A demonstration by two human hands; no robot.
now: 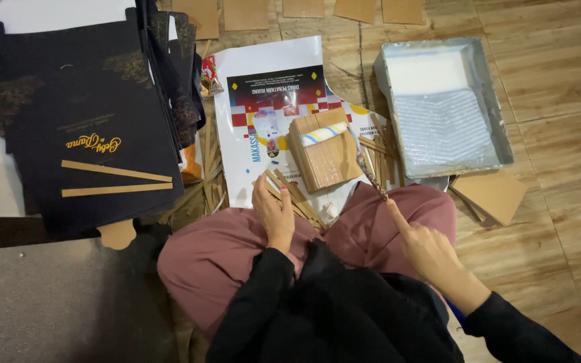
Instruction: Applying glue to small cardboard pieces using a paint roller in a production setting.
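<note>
Two hands at the printed poster sheet, kraft strips in play.
Head view: left hand at the poster's near edge, fingers curled onto loose brown card strips; right hand right of it, index finger out, other fingers folded, pinching nothing, beside a glue-smeared stick. Cardboard block sits on the poster, paint tray beyond. Best pressed flat, strips aligned.

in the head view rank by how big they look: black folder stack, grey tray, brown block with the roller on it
1. black folder stack
2. grey tray
3. brown block
</note>
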